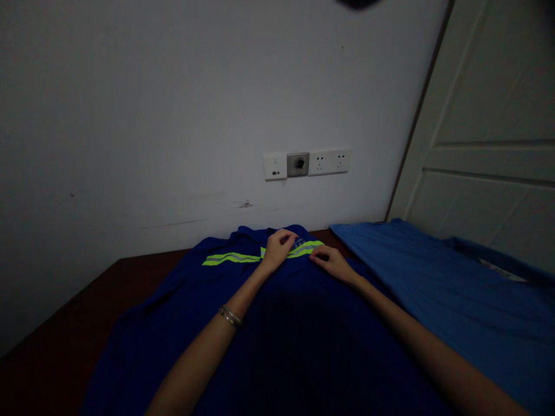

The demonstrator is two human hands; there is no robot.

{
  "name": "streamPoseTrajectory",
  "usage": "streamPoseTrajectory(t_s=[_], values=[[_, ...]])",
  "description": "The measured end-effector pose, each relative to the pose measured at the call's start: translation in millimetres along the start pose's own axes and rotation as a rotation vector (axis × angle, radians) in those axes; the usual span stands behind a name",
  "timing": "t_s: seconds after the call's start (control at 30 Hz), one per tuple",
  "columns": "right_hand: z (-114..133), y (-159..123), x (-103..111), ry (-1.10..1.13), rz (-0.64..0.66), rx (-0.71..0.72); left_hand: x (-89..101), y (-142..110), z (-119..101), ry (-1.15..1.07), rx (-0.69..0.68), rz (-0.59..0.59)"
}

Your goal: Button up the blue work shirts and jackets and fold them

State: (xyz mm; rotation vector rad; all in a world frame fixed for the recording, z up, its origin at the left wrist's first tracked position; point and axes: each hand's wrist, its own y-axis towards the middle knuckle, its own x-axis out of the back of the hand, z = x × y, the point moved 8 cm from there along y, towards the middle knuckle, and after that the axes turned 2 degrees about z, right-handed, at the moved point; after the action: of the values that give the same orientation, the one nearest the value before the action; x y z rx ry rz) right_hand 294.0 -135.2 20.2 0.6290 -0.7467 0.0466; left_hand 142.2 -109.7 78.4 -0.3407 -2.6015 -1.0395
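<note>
Blue work garment: spread over the desk (108,300) against the white wall (173,115), the dark blue work garment (277,312) lies beneath both forearms.
Reflective bands: a yellow-and-silver left band (232,257) and right band (306,249) cross its far part.
Left hand: the left hand (280,249) is at the inner end of the right band, thumb and fingers drawn together; whether they pinch cloth, I cannot tell.
Right hand: the right hand (333,263) is at that band's lower edge, fingers curled; a grip on the fabric cannot be made out.
Left wrist: metal bracelets (230,316).
Lighter blue cloth: right of the garment, the lighter blue cloth (455,294) lies below the panelled door (489,115).
Wall fittings: a double socket plate (329,162) beside a grey plate (298,164), above the garment.
</note>
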Motion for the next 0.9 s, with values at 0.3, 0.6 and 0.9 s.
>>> streamPoseTrajectory(t_s=[0.3, 0.6, 0.9], values=[[83.6, 7.0, -11.6, -0.112, 0.131, 0.188, 33.8, -9.0, -13.7, -0.245, 0.303, 0.018], [112.7, 0.7, -74.9, -0.399, 0.431, 0.063, 58.6, -27.5, 52.5, -0.313, 0.526, -0.078], [134.0, -4.4, -120.0, -0.668, 0.432, -0.062, 68.8, -60.8, 105.1, -0.759, 0.695, -0.797]])
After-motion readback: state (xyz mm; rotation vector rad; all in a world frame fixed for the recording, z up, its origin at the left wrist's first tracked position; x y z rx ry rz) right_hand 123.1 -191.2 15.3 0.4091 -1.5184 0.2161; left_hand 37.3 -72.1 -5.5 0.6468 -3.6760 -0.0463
